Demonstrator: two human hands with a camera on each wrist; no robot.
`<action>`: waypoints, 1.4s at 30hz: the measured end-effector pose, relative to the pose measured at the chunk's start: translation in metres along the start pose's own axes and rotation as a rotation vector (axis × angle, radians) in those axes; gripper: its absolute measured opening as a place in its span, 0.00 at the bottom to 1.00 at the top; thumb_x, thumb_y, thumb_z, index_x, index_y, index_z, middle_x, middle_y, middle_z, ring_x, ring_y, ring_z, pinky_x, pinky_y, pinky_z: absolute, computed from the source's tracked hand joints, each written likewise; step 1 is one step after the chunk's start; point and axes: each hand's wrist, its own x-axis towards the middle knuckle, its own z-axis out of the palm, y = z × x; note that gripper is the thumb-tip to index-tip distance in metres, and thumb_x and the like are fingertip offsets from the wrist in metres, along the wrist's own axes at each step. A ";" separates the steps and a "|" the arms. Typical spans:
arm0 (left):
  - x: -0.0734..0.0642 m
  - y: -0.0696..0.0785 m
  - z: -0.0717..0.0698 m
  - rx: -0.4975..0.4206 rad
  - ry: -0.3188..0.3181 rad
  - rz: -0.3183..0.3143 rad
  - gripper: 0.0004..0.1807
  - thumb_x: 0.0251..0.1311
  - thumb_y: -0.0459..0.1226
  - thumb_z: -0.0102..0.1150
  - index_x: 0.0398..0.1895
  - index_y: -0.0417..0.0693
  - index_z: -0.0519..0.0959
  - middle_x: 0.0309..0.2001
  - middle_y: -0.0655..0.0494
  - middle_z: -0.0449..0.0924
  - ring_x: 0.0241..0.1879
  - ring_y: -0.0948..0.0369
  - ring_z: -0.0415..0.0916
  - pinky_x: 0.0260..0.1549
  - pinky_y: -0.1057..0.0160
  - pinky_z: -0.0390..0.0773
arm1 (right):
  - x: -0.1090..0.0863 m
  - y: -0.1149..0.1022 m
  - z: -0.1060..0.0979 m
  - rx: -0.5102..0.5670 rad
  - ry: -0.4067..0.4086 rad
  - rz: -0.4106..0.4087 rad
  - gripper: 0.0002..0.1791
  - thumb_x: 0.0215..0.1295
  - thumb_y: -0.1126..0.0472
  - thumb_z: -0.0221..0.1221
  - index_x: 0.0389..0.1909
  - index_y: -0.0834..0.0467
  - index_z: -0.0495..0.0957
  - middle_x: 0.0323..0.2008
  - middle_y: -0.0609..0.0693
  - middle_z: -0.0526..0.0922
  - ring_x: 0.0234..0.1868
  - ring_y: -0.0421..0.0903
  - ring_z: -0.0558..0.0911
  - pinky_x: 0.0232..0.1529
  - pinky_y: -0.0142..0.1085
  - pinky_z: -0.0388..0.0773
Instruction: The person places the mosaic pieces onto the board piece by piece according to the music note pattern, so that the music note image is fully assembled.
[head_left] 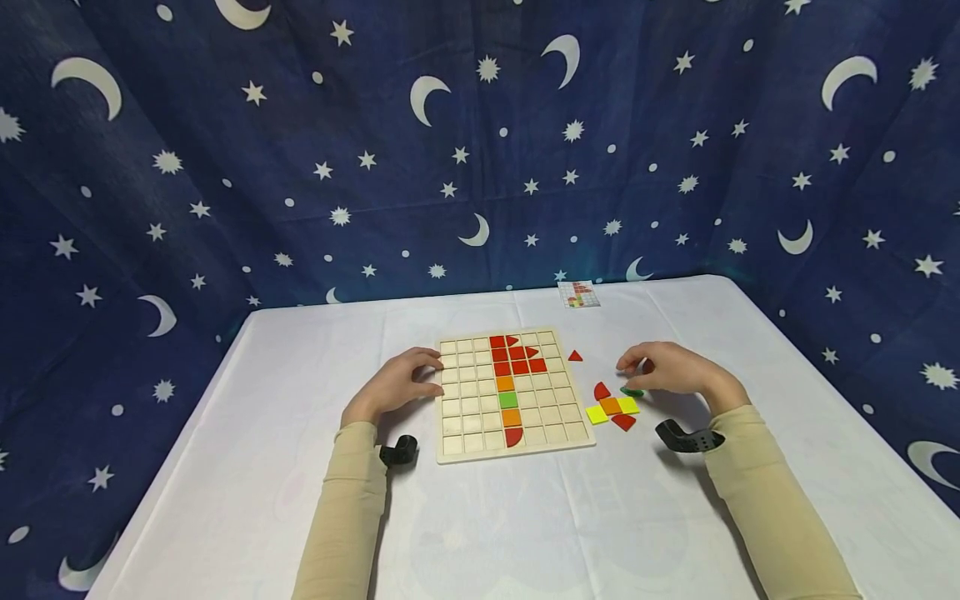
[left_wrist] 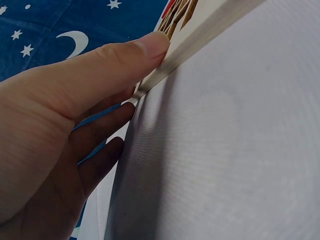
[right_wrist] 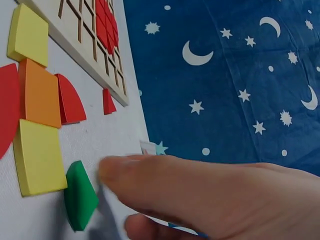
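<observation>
A wooden grid board [head_left: 463, 417] lies on the table, with a column of red, orange and green pieces in its cells. My left hand [head_left: 401, 382] touches the board's left edge with thumb and fingertips, the thumb [left_wrist: 117, 62] against the rim in the left wrist view. To the board's right, my right hand [head_left: 671, 368] hovers just above a green piece [right_wrist: 80, 197], its thumb apart from it. Beside that piece lie yellow squares [right_wrist: 40, 157], an orange square [right_wrist: 41, 95] and red rounded pieces [right_wrist: 71, 100]. The right hand's other fingers are partly hidden.
A small red triangle [head_left: 575, 356] lies near the board's right edge. A printed pattern card [head_left: 578, 294] rests at the back of the white table [head_left: 300, 500]. Behind stands a blue curtain [head_left: 390, 225] with moons and stars. Each wrist carries a black camera mount [head_left: 686, 437].
</observation>
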 end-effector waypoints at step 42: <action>0.001 0.000 0.000 -0.013 -0.005 -0.018 0.24 0.55 0.41 0.71 0.53 0.41 0.80 0.65 0.46 0.70 0.68 0.48 0.62 0.69 0.51 0.60 | 0.006 -0.001 0.008 -0.076 -0.018 -0.043 0.16 0.60 0.59 0.67 0.47 0.60 0.80 0.40 0.50 0.77 0.39 0.48 0.73 0.44 0.41 0.77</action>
